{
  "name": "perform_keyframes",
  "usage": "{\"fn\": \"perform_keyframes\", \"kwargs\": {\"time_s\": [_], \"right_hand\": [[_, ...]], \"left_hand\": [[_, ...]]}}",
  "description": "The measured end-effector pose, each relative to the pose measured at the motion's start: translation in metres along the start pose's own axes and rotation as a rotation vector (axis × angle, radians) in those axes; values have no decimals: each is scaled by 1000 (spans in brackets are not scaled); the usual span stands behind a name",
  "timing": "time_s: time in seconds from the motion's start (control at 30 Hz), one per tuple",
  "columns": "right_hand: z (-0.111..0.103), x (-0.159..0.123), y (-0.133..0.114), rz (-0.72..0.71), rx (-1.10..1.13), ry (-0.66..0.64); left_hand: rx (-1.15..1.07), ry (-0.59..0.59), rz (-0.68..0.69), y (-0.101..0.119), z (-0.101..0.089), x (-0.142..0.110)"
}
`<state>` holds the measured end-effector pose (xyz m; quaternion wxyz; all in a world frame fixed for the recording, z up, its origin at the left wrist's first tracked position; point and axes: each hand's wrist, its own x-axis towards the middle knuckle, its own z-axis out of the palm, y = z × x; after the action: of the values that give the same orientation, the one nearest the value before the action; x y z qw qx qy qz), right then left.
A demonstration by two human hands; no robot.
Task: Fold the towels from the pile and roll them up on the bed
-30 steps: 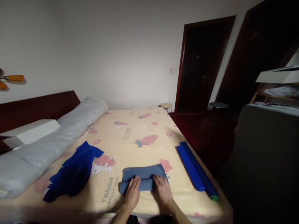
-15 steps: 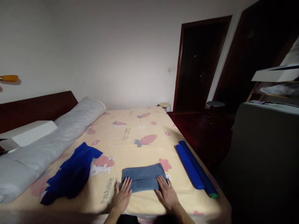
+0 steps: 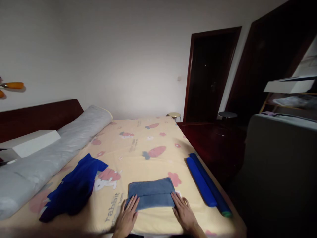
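Note:
A folded grey-blue towel [image 3: 151, 193] lies flat near the front edge of the bed [image 3: 138, 145]. My left hand [image 3: 127, 216] rests flat at its lower left corner, fingers stretched out and touching the cloth. My right hand [image 3: 184, 213] lies flat at its lower right corner, fingers also extended. Neither hand holds anything.
A crumpled dark blue cloth [image 3: 74, 186] lies to the left. Two rolled blue cloths [image 3: 206, 183] lie along the bed's right edge. A long grey bolster [image 3: 49, 155] runs along the left, with a white box [image 3: 27, 142] beyond it. A grey chair [image 3: 279, 172] stands at right.
My hands slid outward from the middle of the towel to its two lower corners. The view shifted slightly downward.

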<state>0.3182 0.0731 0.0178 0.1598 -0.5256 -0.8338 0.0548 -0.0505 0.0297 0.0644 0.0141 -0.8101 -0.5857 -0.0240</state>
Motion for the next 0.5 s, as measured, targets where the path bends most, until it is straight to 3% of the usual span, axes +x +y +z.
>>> {"fn": "perform_keyframes", "kwargs": {"time_s": [0.1,0.2,0.3,0.37,0.43,0.5], "right_hand": [[6,1,-2,2,-59,67],[9,19,-40,-16,-58,112],[11,38,-85,-98,26,22],[12,43,-100,-112,76,-58],[11,40,-97,-123,99,-87],[8,31,-80,-136,96,-70]], "left_hand": [[-15,34,-48,4,1,-2],[-32,135,-3,38,7,13],[-27,178,84,76,15,34],[-18,161,97,89,19,42],[-16,126,125,87,20,41],[-4,95,153,71,17,33]]}}
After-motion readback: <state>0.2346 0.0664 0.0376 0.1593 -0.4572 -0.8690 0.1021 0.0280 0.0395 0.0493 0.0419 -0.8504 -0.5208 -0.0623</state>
